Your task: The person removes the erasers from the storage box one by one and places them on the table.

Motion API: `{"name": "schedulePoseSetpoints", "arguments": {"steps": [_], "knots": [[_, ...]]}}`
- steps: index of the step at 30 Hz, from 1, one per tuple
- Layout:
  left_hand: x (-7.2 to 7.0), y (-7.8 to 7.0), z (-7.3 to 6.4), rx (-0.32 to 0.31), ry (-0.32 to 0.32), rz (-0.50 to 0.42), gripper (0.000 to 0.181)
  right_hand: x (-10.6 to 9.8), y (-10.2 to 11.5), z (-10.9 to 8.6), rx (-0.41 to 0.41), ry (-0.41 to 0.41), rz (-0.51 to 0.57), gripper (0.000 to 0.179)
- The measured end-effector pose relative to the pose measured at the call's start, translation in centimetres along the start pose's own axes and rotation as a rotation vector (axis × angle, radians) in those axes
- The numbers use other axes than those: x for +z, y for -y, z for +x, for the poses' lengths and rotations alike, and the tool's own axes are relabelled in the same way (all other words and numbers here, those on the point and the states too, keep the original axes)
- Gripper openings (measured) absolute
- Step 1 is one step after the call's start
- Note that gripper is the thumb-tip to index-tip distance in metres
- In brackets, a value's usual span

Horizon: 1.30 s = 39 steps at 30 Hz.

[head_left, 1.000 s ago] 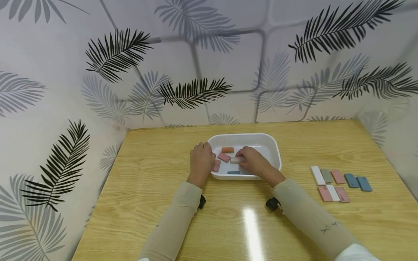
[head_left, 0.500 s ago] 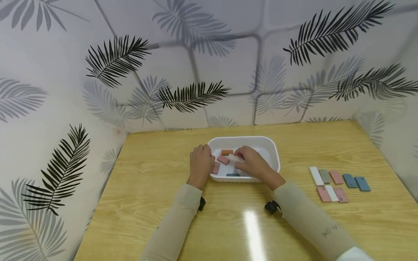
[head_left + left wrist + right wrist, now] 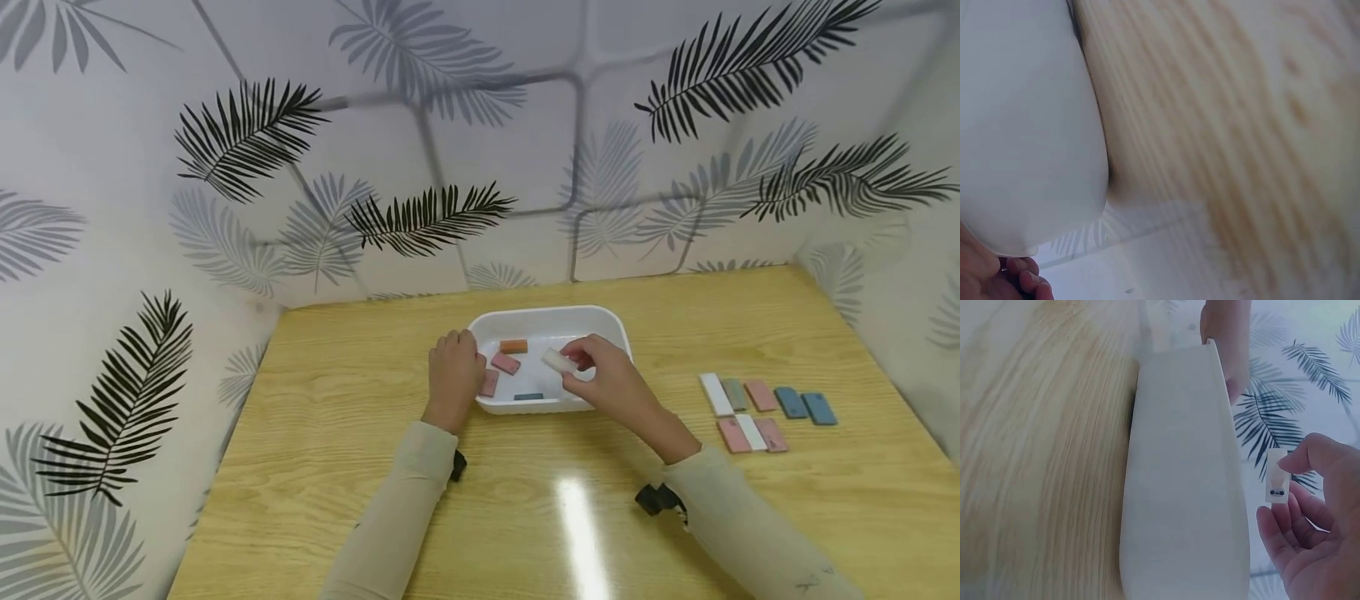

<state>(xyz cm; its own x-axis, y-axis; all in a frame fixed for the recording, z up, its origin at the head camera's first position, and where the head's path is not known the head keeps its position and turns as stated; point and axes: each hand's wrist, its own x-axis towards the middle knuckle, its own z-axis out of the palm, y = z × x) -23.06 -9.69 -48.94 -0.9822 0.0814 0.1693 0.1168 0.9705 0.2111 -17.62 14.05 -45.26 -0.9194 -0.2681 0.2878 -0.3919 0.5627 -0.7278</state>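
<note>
A white plastic tray [image 3: 532,407] stands on the table, and my left hand [image 3: 453,375] grips its left rim. In the left wrist view, the fingers [image 3: 1035,287] curl at the tray's edge. My right hand [image 3: 615,379] pinches a whitish eraser [image 3: 558,361] between thumb and fingers, lifted above the tray floor. The right wrist view shows a small printed face on that eraser [image 3: 1277,478], clear of the tray wall. Inside the tray lie an orange eraser [image 3: 513,346], a pink eraser [image 3: 506,362], another pink eraser [image 3: 489,383] by the left hand, and a blue eraser [image 3: 528,397].
Right of the tray, several erasers lie in two rows on the wooden table [image 3: 322,467]: a white one [image 3: 717,394], a grey-green one [image 3: 734,395], blue ones [image 3: 791,402] and pink ones [image 3: 759,396]. A leaf-patterned covering [image 3: 480,167] rises behind the table.
The right hand has picked the whitish eraser up from the tray floor and moved it rightward, away from the pink one. The left hand keeps its hold on the rim.
</note>
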Motion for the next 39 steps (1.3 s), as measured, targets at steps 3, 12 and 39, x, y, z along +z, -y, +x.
{"name": "schedulePoseSetpoints", "arguments": {"steps": [3, 12, 39], "knots": [[0.1, 0.1, 0.0, 0.012, -0.011, -0.006, 0.014, -1.1, -0.4, -0.9, 0.038, -0.022, 0.003, 0.027], [-0.2, 0.0, -0.1, 0.016, -0.032, -0.023, 0.013, -4.1, -2.4, -3.0, 0.136, -0.088, -0.021, 0.026], [-0.1, -0.1, -0.2, 0.015, -0.033, -0.053, 0.012, -13.1, -8.0, -12.6, 0.398, -0.241, -0.16, 0.034]]}}
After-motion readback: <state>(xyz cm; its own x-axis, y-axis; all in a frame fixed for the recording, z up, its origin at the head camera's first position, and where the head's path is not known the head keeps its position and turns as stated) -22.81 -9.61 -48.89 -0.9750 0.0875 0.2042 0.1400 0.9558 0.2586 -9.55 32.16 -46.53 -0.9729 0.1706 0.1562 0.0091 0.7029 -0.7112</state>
